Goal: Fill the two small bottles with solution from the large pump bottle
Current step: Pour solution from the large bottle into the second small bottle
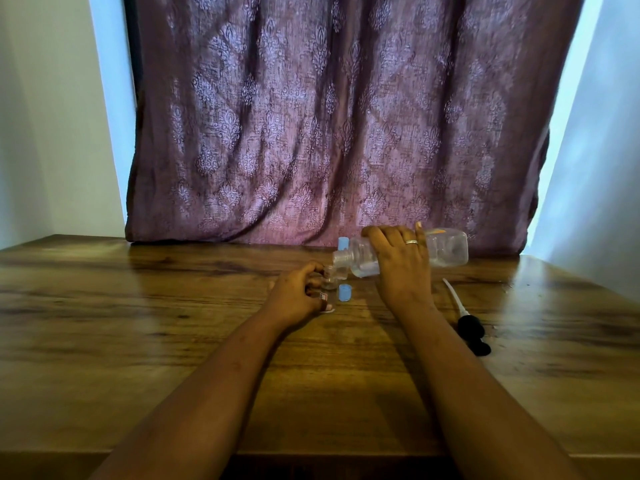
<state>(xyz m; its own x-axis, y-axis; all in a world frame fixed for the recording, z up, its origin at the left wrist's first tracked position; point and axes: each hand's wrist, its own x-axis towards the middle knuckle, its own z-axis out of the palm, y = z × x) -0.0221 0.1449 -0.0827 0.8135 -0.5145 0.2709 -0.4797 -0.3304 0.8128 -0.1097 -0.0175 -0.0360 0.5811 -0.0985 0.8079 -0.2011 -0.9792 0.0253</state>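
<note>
Behind your work hangs a patterned purple curtain (332,116), and under it runs the wooden table (138,306), its near edge cut off by the bottom of the view.

Your right hand (403,265) is wrapped over the large bottle (446,249), fingers curled closed around its middle. The bottle is clear, tipped almost flat with its base to the right and its open mouth to the left, right above the small bottle (330,277). There is a ring on one finger.

Your left hand (298,296) is closed round that small bottle, fingertips pinching its neck and body while it stands on the table. Most of it is hidden by your fingers, so you cannot tell how full it is.

Right of your right wrist lies the pump head (467,327), black top nearer you, white tube pointing away.

Two blue caps show: one blue cap (345,293) stands just right of the small bottle, the far blue cap (343,243) sits behind the large bottle's neck. Whether it tops the second small bottle is hard to make out.
</note>
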